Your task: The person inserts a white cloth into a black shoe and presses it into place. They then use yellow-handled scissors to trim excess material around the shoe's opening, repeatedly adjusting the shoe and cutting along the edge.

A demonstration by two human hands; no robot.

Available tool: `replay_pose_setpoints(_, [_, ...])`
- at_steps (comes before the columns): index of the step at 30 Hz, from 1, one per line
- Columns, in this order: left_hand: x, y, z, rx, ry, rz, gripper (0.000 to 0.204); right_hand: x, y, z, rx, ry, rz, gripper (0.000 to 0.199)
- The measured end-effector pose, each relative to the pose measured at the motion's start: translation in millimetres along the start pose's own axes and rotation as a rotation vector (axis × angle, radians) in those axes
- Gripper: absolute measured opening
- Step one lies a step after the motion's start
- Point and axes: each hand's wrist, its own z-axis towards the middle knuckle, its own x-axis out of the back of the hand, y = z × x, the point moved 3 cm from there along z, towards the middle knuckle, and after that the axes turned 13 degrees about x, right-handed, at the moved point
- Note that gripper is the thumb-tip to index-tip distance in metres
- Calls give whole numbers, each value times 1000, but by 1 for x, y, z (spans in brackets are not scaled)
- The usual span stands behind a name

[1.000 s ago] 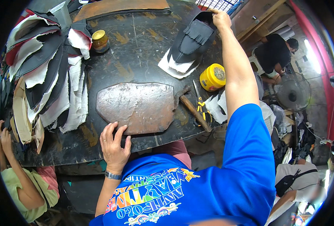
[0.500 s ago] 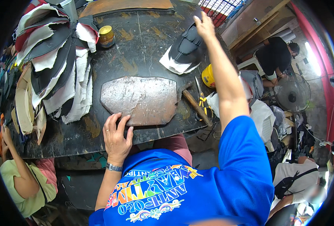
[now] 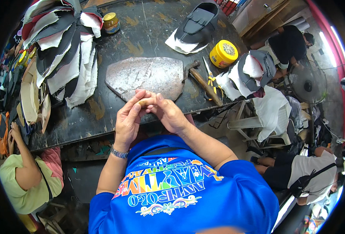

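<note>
My left hand (image 3: 128, 121) and my right hand (image 3: 171, 116) meet over the table's near edge, fingers closed and pressed together at the tips. Whatever they may hold between them is too small or hidden to make out. Just beyond the fingertips lies a flat, worn grey-brown slab (image 3: 147, 76). To its right rest a hammer (image 3: 206, 86) with a wooden handle and scissors (image 3: 211, 80) with yellow-and-black handles. Farther back sits a black shoe upper (image 3: 199, 24) with a white lining edge, touched by neither hand.
Layered black and white shoe uppers (image 3: 69, 50) pile up on the left. An open yellow tub (image 3: 224, 54) and more upper pieces (image 3: 250, 74) stand at the right edge; a small yellow-lidded jar (image 3: 111, 23) is at the back. Other people, a stool (image 3: 271, 124) and a fan (image 3: 307, 85) surround the table.
My right hand has come back from beside the black shoe upper to meet my left hand. The left has lifted off the slab's near edge, and its fingers have closed.
</note>
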Motion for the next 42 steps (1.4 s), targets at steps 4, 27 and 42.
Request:
replay_pose_setpoints(4, [5, -11, -1, 52, 70, 52, 29, 10, -2, -22, -22, -11, -62, 51])
replay_pose_setpoints(27, [56, -114, -41, 702, 270, 156, 36, 89, 55, -87, -705, -678, -1361, 50])
replay_pose_setpoints(42, [163, -227, -1, 719, 555, 80, 23, 87, 123, -101, -627, -652, -1262, 49])
